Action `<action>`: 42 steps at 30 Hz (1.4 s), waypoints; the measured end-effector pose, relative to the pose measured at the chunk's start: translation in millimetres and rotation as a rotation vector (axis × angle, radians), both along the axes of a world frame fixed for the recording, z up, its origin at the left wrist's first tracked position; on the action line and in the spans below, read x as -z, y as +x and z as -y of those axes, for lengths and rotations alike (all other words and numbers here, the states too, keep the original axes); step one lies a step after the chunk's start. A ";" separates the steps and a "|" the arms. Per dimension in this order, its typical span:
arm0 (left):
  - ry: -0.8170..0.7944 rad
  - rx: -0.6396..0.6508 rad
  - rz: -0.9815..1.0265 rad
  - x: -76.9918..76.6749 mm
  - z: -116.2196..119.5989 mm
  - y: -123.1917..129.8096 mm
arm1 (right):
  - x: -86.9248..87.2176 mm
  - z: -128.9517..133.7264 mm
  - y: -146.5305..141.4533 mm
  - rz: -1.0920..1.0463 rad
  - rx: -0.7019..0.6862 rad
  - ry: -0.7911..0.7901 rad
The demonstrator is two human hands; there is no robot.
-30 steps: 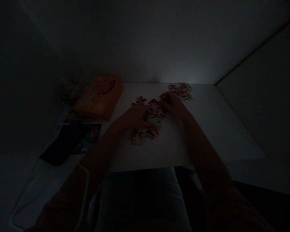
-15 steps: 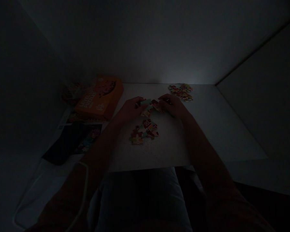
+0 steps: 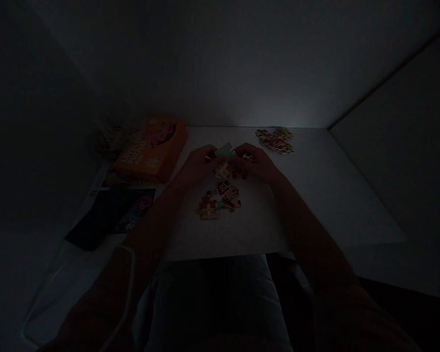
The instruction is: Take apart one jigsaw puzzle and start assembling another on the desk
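Observation:
The scene is very dim. Above the white table, my left hand (image 3: 200, 164) is closed with thumb and fingers on a light green puzzle piece (image 3: 223, 150). My right hand (image 3: 255, 164) meets it from the other side, its fingertips pinched at the green piece's right edge. Whether one or two pieces are joined there I cannot tell. Just below the hands lie loose pale and reddish-brown puzzle pieces (image 3: 223, 170). Nearer to me is a partly joined puzzle cluster (image 3: 220, 199) with a red barn picture on it.
A pile of puzzle pieces (image 3: 275, 141) lies at the back right of the table (image 3: 330, 195). At the left sits an orange puzzle box (image 3: 150, 149), with a dark flat object (image 3: 95, 220) and a printed sheet (image 3: 137, 210) in front. A pale cable (image 3: 130, 278) crosses my left arm.
My right hand has moved slightly left, from the brown pieces to the green piece. The green piece is raised and turned a little. The cluster and box are unmoved.

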State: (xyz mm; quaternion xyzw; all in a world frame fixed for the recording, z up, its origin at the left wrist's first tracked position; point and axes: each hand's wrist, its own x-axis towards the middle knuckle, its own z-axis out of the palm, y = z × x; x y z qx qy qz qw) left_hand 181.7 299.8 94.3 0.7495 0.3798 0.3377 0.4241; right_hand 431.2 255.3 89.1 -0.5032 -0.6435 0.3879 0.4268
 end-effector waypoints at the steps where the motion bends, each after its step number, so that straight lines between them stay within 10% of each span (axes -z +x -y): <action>1: -0.012 0.016 0.015 1.0 -0.7 0.2 | 0.6 -1.5 0.4 -0.014 0.026 0.006; 12: -0.053 -0.082 -0.011 2.7 -3.8 -2.0 | 4.4 -18.1 13.1 -0.086 0.288 0.153; 42: 0.042 -0.121 -0.069 3.1 -4.0 -4.5 | 0.3 -15.9 14.0 -0.068 0.278 0.172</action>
